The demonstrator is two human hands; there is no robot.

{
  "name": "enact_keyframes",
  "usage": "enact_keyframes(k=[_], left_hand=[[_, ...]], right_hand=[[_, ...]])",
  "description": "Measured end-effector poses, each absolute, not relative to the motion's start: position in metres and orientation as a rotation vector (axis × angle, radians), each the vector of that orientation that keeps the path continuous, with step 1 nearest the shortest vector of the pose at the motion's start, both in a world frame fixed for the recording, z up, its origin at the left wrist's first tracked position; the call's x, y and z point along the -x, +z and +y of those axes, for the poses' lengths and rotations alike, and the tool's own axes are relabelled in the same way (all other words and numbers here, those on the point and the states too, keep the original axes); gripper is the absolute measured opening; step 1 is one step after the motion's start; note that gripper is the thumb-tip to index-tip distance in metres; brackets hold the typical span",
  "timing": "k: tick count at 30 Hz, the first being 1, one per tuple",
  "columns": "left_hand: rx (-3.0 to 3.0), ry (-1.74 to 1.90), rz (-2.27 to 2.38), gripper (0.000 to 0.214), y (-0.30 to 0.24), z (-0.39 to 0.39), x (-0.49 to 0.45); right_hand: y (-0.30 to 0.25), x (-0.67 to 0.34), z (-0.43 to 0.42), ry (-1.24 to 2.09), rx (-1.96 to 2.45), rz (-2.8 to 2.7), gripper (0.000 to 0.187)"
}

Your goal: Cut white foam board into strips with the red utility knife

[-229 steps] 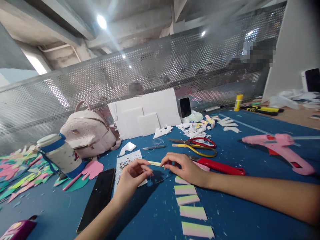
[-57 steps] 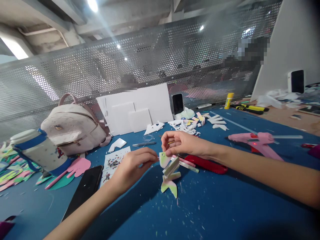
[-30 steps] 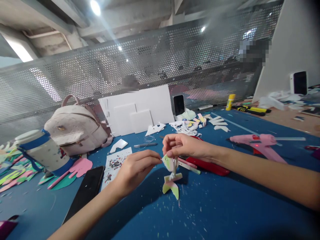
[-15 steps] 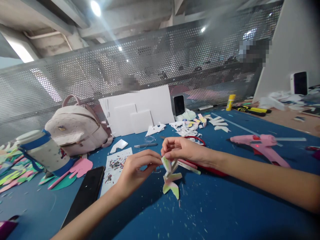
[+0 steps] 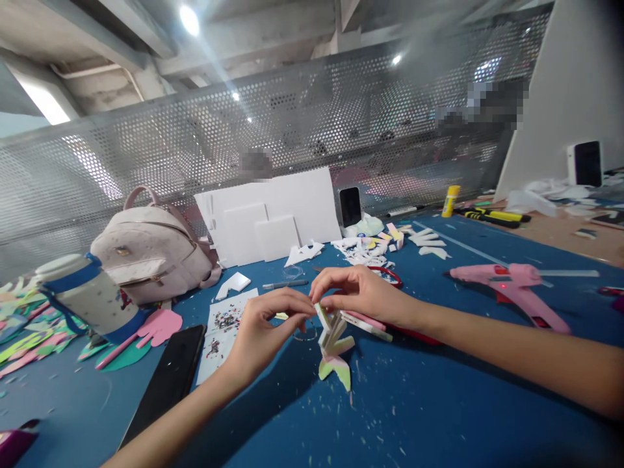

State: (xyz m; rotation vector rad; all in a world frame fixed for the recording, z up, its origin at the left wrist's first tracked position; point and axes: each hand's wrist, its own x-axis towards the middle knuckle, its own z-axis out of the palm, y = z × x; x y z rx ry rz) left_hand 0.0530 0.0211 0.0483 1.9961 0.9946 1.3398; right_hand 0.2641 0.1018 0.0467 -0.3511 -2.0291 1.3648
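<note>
In the middle of the head view my right hand (image 5: 358, 291) is closed, thumb and fingers pinching the top of a small assembly of pale green, pink and white foam pieces (image 5: 334, 335). Its lower end is a tail-shaped piece (image 5: 336, 370) close to the tabletop. My left hand (image 5: 273, 325) comes in from the left, thumb and fingertips drawn together beside the top of the foam. What these fingertips pinch, if anything, is too small to tell. A thin clear loop (image 5: 305, 335) shows just below them. Red-handled scissors (image 5: 392, 276) lie partly hidden under my right hand.
A pink glue gun (image 5: 507, 283) with a red light lies at the right. White foam scraps (image 5: 363, 250) are heaped behind my hands. At the left are a black phone (image 5: 168, 377), a paper with small beads (image 5: 229, 318), a bottle (image 5: 88, 296) and a backpack (image 5: 156, 253).
The top foam piece has turned so that its edge faces me more. My left fingertips have shifted slightly, and the thin loop now shows under them. My right hand keeps its pinch.
</note>
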Motion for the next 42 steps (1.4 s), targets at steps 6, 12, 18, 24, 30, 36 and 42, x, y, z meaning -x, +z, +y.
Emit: enact_keyframes(k=[6,12,18,24,30,36,42], left_hand=[[-1.93,1.365,1.02,0.021,0.05,0.02,-0.056],[-1.868,1.392,1.025,0.019,0.053,0.019,-0.059],[-1.819,1.373,1.026,0.018,0.052,0.02,-0.058],[-1.81,1.373,1.021,0.017,0.051,0.02,-0.057],[-1.811,1.406,1.031,0.017,0.051,0.021,-0.056],[-1.85,1.381,1.042,0.015,0.051,0.022,-0.057],[-1.849,1.36,1.047,0.014,0.052,0.021,-0.058]], right_hand=[[0.043,-0.263,0.101,1.472,0.324,-1.922,0.011],[0.043,-0.262,0.102,1.435,0.296,-1.903,0.006],[0.045,-0.262,0.099,1.322,0.358,-1.912,0.013],[0.047,-0.263,0.096,1.305,0.419,-1.984,0.011],[0.052,-0.265,0.096,1.246,0.42,-2.013,0.011],[0.057,-0.266,0.091,1.124,0.468,-2.066,0.012],[0.055,-0.267,0.09,0.919,0.426,-2.136,0.009]])
